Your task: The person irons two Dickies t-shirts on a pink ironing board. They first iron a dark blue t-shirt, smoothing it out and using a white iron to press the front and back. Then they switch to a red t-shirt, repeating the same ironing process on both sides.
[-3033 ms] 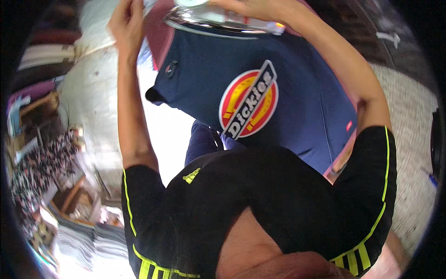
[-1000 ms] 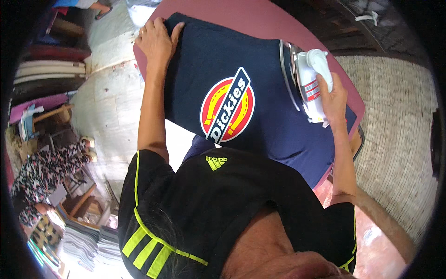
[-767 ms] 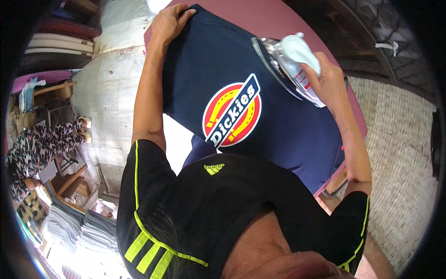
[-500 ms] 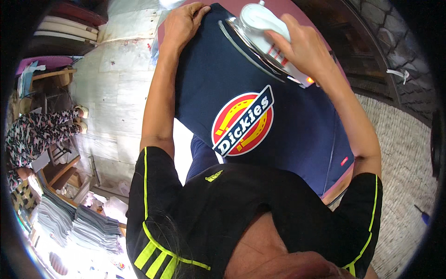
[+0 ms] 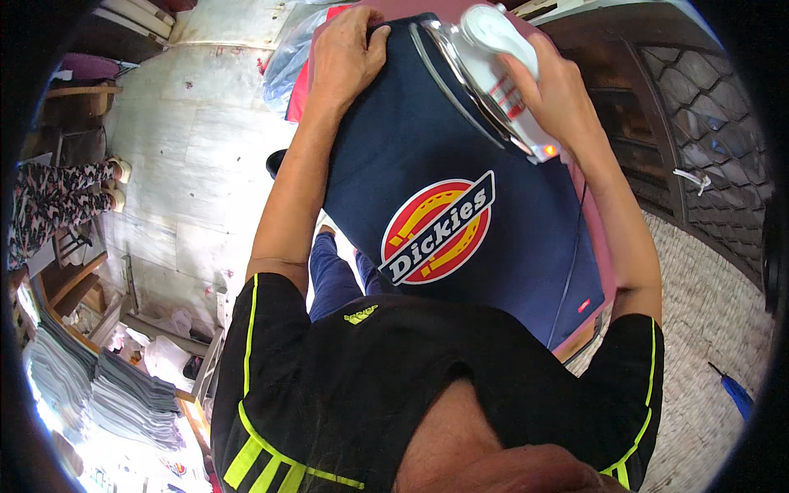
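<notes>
Navy cloth (image 5: pixel 394 131) lies spread over a pink-covered ironing board (image 5: pixel 606 263). It bears a large round red and yellow emblem (image 5: pixel 438 232) with a dark band across it, and a small red tag near its right edge. My right hand (image 5: pixel 563 94) grips the handle of a white and silver iron (image 5: pixel 514 107), which rests on the far right part of the cloth. A small orange light glows at the iron's rear. At the far left corner, my left hand (image 5: pixel 349 57) holds the cloth's edge, fingers curled and partly hidden.
Beyond the board's left side are a clear plastic bag (image 5: pixel 288 62) and something red. A person in patterned trousers (image 5: pixel 62 197) stands far left, above stacks of folded grey cloth (image 5: pixel 131 403). A dark lattice gate (image 5: pixel 707 123) is at right; a blue umbrella (image 5: pixel 735 394) lies below it.
The view has shifted a little, bringing more of the gate and umbrella into sight. The iron remains at the cloth's far right part, and my left hand stays at the far left corner.
</notes>
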### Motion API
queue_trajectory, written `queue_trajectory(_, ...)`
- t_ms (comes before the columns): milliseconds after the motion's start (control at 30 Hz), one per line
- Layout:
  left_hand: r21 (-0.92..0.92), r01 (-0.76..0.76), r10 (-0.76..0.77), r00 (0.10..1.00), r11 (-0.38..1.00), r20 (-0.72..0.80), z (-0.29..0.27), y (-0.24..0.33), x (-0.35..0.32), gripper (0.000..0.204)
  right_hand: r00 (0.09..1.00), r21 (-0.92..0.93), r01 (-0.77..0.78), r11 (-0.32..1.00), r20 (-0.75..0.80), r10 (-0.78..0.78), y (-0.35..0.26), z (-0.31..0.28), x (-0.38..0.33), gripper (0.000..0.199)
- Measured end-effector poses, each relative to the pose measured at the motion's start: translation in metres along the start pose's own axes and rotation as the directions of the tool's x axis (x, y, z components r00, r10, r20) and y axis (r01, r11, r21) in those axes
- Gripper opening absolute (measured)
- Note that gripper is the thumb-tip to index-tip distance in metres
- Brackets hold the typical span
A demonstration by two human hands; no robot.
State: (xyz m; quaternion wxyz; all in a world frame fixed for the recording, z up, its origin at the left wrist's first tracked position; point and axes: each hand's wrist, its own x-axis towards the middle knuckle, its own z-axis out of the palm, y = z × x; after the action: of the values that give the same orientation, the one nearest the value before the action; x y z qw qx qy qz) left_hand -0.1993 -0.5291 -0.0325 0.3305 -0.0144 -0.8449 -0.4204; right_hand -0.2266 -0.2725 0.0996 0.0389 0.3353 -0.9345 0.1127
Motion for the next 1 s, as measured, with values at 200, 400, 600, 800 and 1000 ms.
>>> queue_trajectory(200,-0.103,0.198,-0.188,0.977,0.975,0.099,-0.015,0.014,0.0,0.017,0.998,-0.009,0.001,1.0,-0.06,-0.001,-0.041,0.001,0.031,0.038)
queue_trajectory(400,-0.177,0.243,-0.234,0.97,0.954,0.07,-0.015,0.018,0.0,0.018,0.977,0.049,-0.201,0.978,0.085,0.196,-0.024,0.0,0.008,0.045)
queue_trajectory(600,-0.121,0.232,-0.223,0.971,0.965,0.082,-0.008,0.012,-0.001,0.017,0.986,0.024,-0.16,0.987,0.045,0.159,-0.031,0.005,0.043,0.042)
queue_trajectory(800,-0.113,0.238,-0.23,0.97,0.965,0.079,-0.016,0.02,0.005,0.017,0.999,0.043,-0.02,0.999,-0.045,0.022,-0.002,0.003,0.015,0.042)
queue_trajectory(1000,-0.056,0.184,-0.184,0.983,0.981,0.005,-0.013,0.02,-0.001,0.015,0.984,0.114,-0.179,0.977,0.03,0.177,0.007,-0.012,-0.016,0.041)
